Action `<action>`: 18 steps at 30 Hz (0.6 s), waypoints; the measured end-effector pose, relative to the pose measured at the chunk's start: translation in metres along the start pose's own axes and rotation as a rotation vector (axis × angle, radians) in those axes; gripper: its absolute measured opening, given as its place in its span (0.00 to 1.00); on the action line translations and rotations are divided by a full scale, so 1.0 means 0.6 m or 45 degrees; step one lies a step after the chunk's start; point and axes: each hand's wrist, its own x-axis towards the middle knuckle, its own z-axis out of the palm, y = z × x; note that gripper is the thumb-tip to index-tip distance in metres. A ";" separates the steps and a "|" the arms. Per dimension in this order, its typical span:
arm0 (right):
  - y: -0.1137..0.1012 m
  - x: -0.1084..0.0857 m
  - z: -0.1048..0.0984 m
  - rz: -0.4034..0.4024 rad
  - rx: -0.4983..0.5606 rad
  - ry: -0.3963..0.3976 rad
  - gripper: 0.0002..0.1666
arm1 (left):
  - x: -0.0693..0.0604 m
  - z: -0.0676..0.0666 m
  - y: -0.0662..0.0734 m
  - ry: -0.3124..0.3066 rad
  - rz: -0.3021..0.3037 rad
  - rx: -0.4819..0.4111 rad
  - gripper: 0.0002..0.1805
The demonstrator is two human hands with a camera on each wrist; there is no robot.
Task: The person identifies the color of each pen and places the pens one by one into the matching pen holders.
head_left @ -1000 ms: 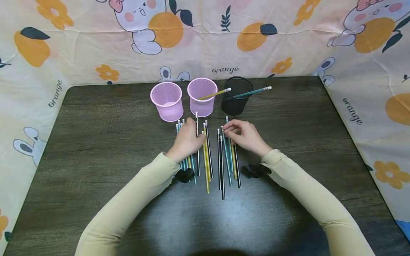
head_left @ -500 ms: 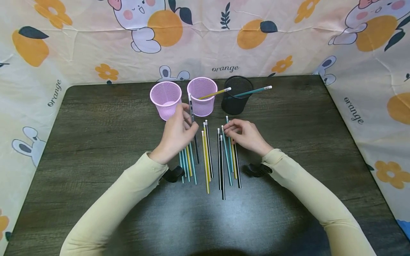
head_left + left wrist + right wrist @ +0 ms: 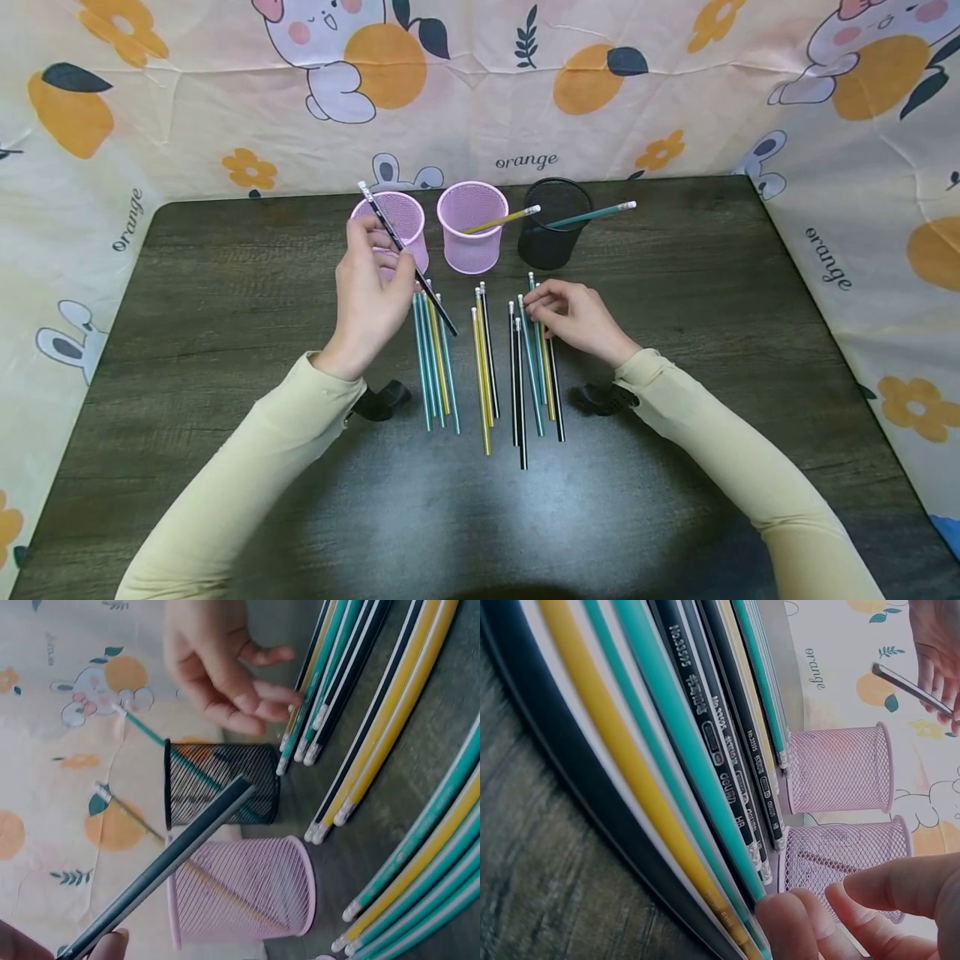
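Observation:
The left hand (image 3: pixel 369 292) pinches a black pencil (image 3: pixel 408 257) between thumb and fingers, tilted with its white eraser end up, over the left pink mesh cup (image 3: pixel 397 212). In the left wrist view that black pencil (image 3: pixel 161 866) crosses in front of the cups. The right hand (image 3: pixel 577 321) has its fingers loosely bent at the eraser ends of the right pencil group; in the right wrist view its fingers (image 3: pixel 791 919) touch or nearly touch a teal pencil (image 3: pixel 660 697). Teal and yellow pencils (image 3: pixel 435 358) lie below the left hand.
A middle pink cup (image 3: pixel 470 250) holds a yellow pencil (image 3: pixel 498 222). Beside it, a black mesh cup (image 3: pixel 551 248) holds a teal pencil (image 3: pixel 592 217). Yellow and black pencils (image 3: pixel 483 375) lie between the hands. Patterned cloth (image 3: pixel 465 100) stands behind the dark table (image 3: pixel 262 250).
The left hand has lifted the black pencil off the table and carried it up and left to the left pink cup, tilting it. The right hand has stayed in place.

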 end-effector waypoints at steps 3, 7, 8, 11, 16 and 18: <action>0.001 0.000 0.000 0.002 -0.004 -0.001 0.13 | 0.008 -0.008 0.001 0.069 -0.026 -0.048 0.19; 0.002 0.002 0.000 0.003 -0.009 0.000 0.13 | 0.018 -0.016 0.001 0.162 -0.029 -0.102 0.18; 0.002 0.001 0.000 0.003 -0.010 0.000 0.13 | 0.021 -0.018 0.001 0.183 -0.024 -0.124 0.18; 0.002 0.000 -0.001 0.003 -0.014 0.000 0.13 | 0.029 -0.025 0.003 0.247 -0.002 -0.201 0.17; 0.001 0.001 0.000 0.007 -0.008 -0.002 0.13 | 0.043 -0.034 0.008 0.379 0.010 -0.269 0.14; 0.001 0.002 0.000 0.008 0.000 0.000 0.13 | 0.047 -0.036 0.009 0.420 0.012 -0.298 0.14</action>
